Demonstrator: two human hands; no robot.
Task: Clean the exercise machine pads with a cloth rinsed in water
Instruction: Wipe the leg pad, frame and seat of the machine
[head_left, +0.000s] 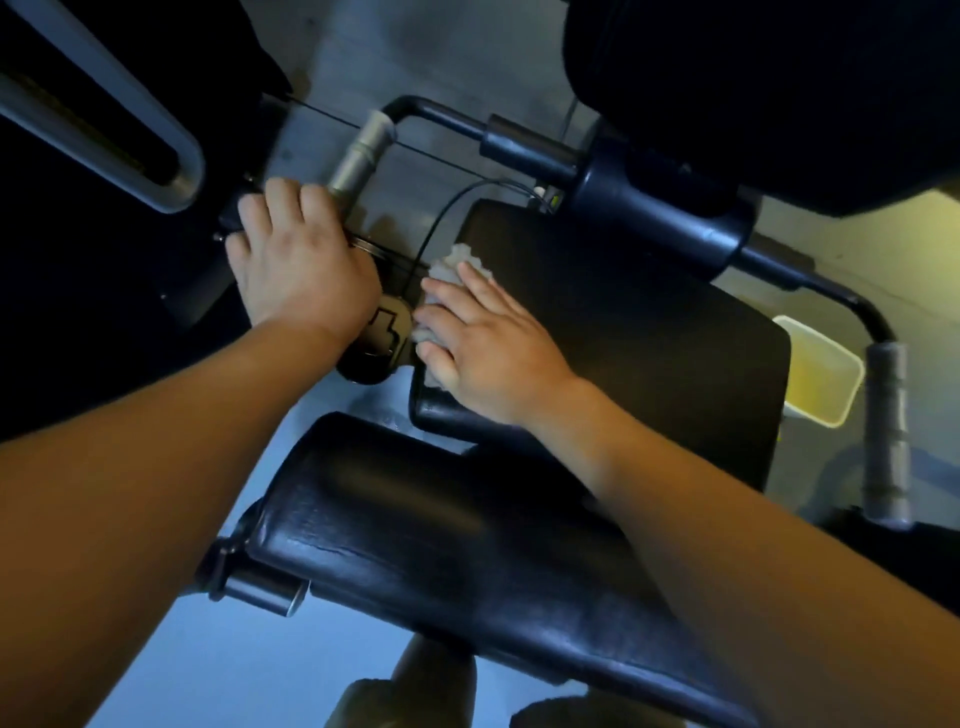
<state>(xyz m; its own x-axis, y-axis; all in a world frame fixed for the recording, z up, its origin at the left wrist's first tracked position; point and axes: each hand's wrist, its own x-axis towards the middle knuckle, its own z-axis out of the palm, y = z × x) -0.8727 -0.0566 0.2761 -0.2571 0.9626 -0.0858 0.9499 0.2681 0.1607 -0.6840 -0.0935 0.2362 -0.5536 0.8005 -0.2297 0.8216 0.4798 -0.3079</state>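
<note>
From my remote station I had the right hand (483, 343) spread wide, fingers straight and pressed flat on top of a pale grey crumpled cloth (448, 267). The cloth lay on the near-left corner of the flat black vinyl seat pad (623, 338), and its bunched edge showed beyond the fingertips towards the pad's left rim. The left hand (296, 260) lay over the dark machine frame just left of that pad, at the foot of a grey-wrapped handle grip (359, 156). Its fingers were draped over the far side, and I could not tell whether they closed round anything. A thin black cable (439, 213) arched between the grip and the seat pad's far-left corner. Nearer to me, beneath both forearms, ran a long black vinyl pad with cracked skin (441, 551), with a short steel cylinder (265, 592) at its left end. To the right of the seat pad, on the grey floor (363, 52), stood a translucent white plastic tub (831, 353) whose inside looked yellowish. I could not tell from the feed whether it held water. Just beside the tub was a second grey-wrapped grip (888, 436) on a black bent tube (810, 283). A large black cushion (779, 78) filled the upper right, too dark for me to make out in detail.
</note>
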